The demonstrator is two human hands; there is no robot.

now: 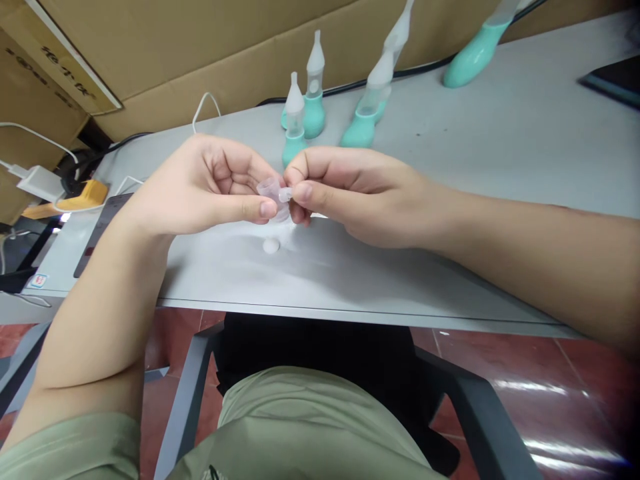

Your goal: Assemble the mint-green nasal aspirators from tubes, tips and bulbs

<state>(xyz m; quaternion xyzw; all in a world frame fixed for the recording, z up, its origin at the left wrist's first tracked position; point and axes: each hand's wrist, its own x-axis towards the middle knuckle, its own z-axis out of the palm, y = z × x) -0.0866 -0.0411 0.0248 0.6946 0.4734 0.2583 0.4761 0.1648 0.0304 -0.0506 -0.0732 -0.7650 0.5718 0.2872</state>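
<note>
My left hand (220, 190) holds a small clear plastic cup-like part (269, 188) between thumb and fingers. Pinched in my right hand (340, 190) is a tiny translucent piece (285, 195), right against the side of the clear part. A small white disc (271, 245) lies on the grey table (225, 273) just below the hands. Behind the hands stand teal bulbs with clear tubes and white pointed tips, one (295, 123) close to my right fingers and another (314, 87) just behind it.
More teal bulb pieces (359, 127) lean at the back, and one (470, 59) lies farther right. A dark flat device (615, 80) is at the right edge. At left are a dark phone-like slab (97, 237), a yellow block (90, 195) and a white charger (43, 183) with cables. Cardboard lines the back.
</note>
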